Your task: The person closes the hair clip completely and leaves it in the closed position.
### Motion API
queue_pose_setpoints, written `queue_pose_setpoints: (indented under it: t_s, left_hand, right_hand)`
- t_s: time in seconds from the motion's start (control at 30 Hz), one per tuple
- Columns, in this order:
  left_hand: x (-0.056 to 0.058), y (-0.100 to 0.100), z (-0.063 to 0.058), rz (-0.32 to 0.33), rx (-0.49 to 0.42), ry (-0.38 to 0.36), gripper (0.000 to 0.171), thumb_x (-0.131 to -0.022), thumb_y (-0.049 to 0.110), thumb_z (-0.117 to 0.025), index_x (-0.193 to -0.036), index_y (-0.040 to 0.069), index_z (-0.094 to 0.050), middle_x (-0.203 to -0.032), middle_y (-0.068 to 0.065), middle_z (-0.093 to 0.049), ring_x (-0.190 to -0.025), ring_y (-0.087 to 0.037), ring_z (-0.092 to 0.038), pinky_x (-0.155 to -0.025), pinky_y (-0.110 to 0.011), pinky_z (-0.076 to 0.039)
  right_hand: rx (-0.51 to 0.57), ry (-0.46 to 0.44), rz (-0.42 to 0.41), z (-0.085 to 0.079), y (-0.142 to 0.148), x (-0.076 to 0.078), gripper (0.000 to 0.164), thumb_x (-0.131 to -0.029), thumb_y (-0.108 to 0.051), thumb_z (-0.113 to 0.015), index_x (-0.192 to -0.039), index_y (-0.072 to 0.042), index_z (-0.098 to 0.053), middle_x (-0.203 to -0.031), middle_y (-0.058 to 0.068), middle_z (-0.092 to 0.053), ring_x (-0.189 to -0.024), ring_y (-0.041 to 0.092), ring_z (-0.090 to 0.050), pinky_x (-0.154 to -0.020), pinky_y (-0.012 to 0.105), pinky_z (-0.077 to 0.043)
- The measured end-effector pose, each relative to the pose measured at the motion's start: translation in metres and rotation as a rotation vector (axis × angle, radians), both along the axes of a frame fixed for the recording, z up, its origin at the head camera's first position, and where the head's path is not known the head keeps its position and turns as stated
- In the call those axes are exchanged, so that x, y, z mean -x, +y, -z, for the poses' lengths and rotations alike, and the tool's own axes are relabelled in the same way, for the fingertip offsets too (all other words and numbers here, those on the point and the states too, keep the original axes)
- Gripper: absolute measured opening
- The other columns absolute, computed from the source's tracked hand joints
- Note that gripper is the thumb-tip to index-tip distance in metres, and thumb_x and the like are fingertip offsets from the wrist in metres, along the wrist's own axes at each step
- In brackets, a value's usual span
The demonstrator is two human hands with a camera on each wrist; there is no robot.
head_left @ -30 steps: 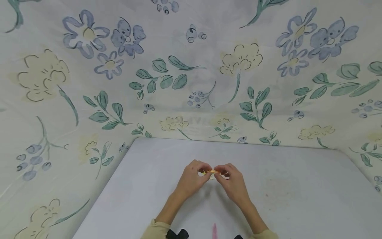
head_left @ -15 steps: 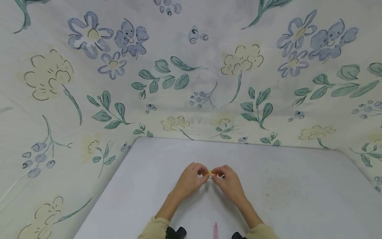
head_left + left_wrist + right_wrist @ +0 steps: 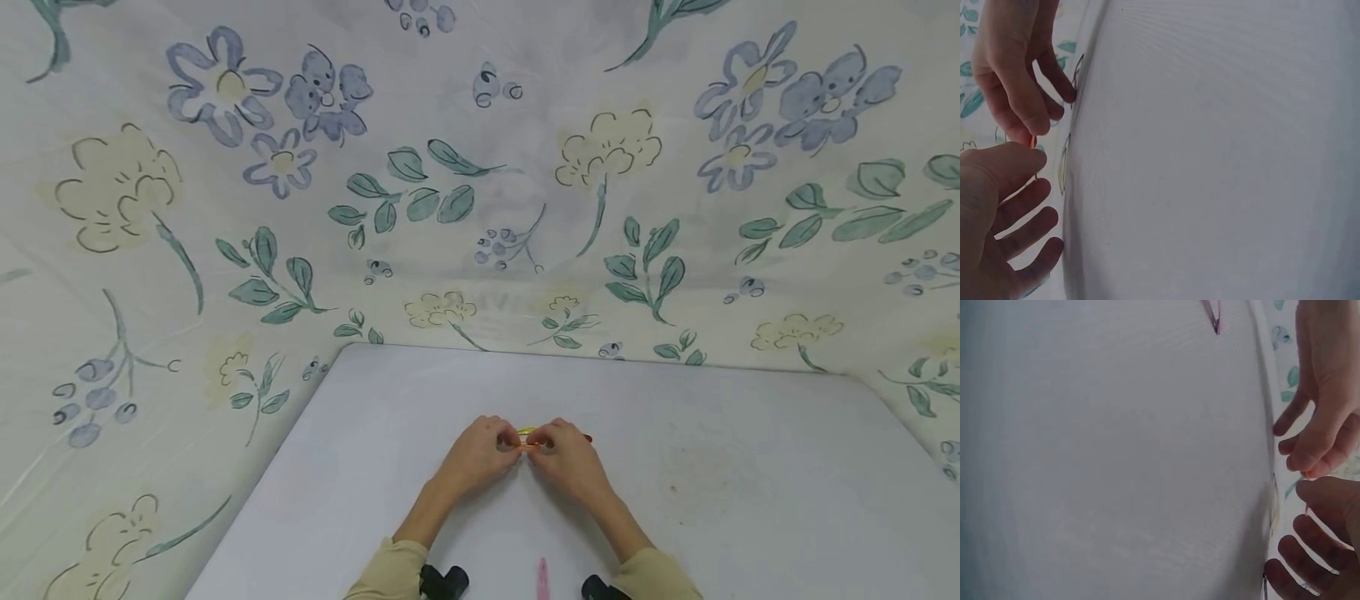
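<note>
Between the fingertips of both hands is a slim orange hair clip, held low over the white table, with much of it covered by the fingers. My left hand pinches its left end between thumb and forefinger. The other end is pinched by my right hand. In the left wrist view, the orange clip shows as a thin edge between the two thumbs. Just beyond the hands lies a yellow hair clip. A red one peeks out past the right hand's knuckles.
A pink hair clip lies on the white table near the front, between the forearms; the right wrist view shows its V-shaped tip. Black camera mounts sit by the sleeves. Flower-patterned cloth rises behind the table.
Both hands have come slightly toward the body with the orange hair clip between them. The yellow clip shows more clearly behind them, and the red one has come into sight.
</note>
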State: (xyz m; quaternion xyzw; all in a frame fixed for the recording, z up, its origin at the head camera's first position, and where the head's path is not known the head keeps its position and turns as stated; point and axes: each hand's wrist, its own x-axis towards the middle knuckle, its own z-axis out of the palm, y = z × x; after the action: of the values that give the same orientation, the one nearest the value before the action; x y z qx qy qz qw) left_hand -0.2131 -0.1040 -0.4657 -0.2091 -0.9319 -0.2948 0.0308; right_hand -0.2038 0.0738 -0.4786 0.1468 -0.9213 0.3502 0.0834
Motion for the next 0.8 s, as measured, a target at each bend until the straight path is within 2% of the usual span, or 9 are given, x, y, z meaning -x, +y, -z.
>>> queue_pose_setpoints:
  t_s: [0.2,0.3,0.47,0.8]
  left_hand:
    - [0.0004,0.0020,0.0002,-0.010,0.051,0.014,0.007,-0.085,0.017,-0.074,-0.087,0.014,-0.069,-0.091,0.002,-0.063,-0.086,-0.016,-0.053,-0.075,-0.033,-0.046]
    - [0.0010,0.0032,0.0008,-0.020,0.071,0.014,0.008,-0.083,0.017,-0.076,-0.085,0.014,-0.069,-0.091,0.001,-0.064,-0.089,-0.018,-0.055,-0.077,-0.037,-0.047]
    - [0.0021,0.0053,0.0011,-0.029,0.089,0.018,0.007,-0.080,0.016,-0.077,-0.082,0.014,-0.070,-0.089,0.001,-0.063,-0.091,-0.021,-0.056,-0.079,-0.045,-0.047]
    - [0.0018,0.0081,0.0025,-0.023,0.128,0.043,0.007,-0.079,0.016,-0.076,-0.082,0.013,-0.070,-0.087,0.000,-0.061,-0.089,-0.022,-0.055,-0.077,-0.046,-0.046]
  right_hand:
    - [-0.071,0.006,0.012,-0.0016,-0.0016,0.0006,0.011,-0.083,-0.015,-0.079,-0.091,-0.011,-0.074,-0.088,0.000,-0.063,-0.079,0.014,-0.054,-0.066,0.030,-0.048]
    - [-0.092,-0.006,0.011,-0.0016,-0.0026,0.0009,0.011,-0.082,-0.016,-0.079,-0.091,-0.011,-0.074,-0.087,0.000,-0.063,-0.077,0.013,-0.052,-0.064,0.029,-0.046]
    - [-0.101,-0.005,0.014,-0.0018,-0.0024,0.0004,0.012,-0.082,-0.016,-0.079,-0.090,-0.009,-0.074,-0.086,0.000,-0.062,-0.078,0.014,-0.053,-0.067,0.031,-0.048]
    - [-0.092,0.000,0.000,-0.0019,-0.0004,-0.0011,0.011,-0.080,-0.012,-0.080,-0.089,-0.008,-0.074,-0.085,0.002,-0.063,-0.080,0.015,-0.054,-0.070,0.032,-0.049]
